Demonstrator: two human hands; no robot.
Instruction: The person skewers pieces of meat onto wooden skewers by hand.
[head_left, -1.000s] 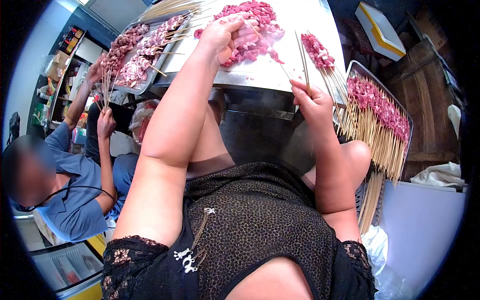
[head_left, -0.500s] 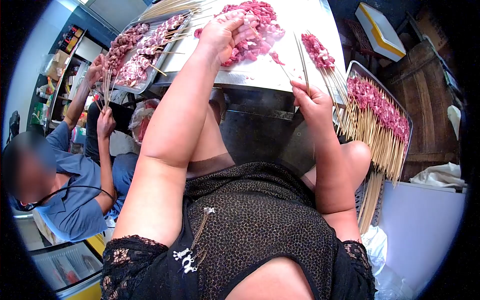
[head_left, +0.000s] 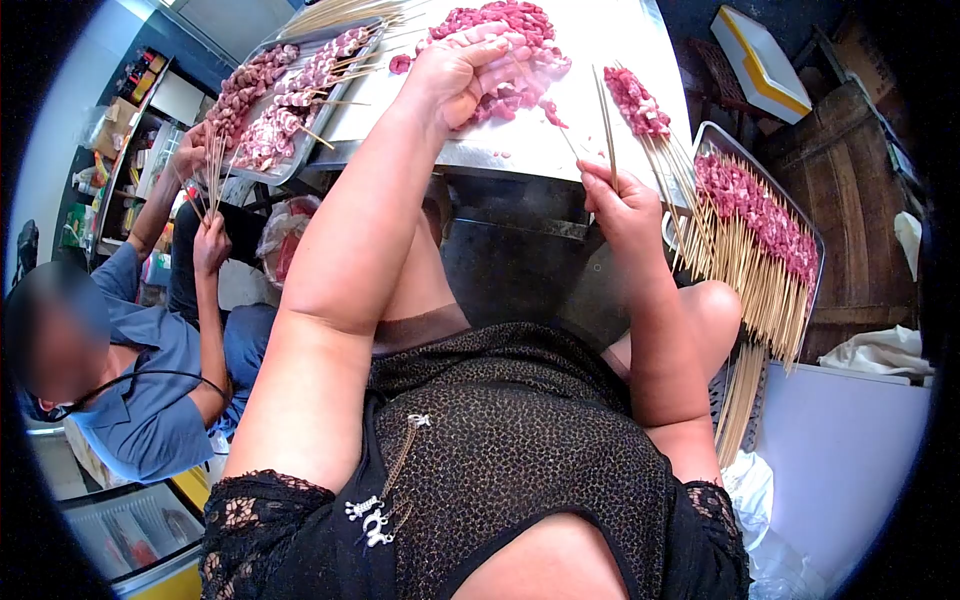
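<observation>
My left hand (head_left: 462, 78) is over the near side of a pile of raw meat pieces (head_left: 530, 22) on the pale tabletop. Its thumb and fingers are closed together, palm partly showing; what they hold is hidden. Closed around thin wooden skewers (head_left: 606, 125), my right hand (head_left: 627, 207) is near the table's front edge. One skewer slants up toward my left hand with a small piece of meat (head_left: 552, 113) on it. To the right of these lie loaded meat skewers (head_left: 636, 101), with their bare sticks pointing toward me.
A metal tray (head_left: 818, 290) of many meat skewers stands at the right. Another tray (head_left: 325, 125) with meat skewers is on the left. A co-worker in a blue shirt (head_left: 160, 400) holds several skewers (head_left: 213, 175). A white and yellow box (head_left: 765, 65) is at the upper right.
My left hand has shifted slightly right, its fingertips a little lower. My right hand has moved slightly left with the skewers, still closed around them. The co-worker's hands have barely moved.
</observation>
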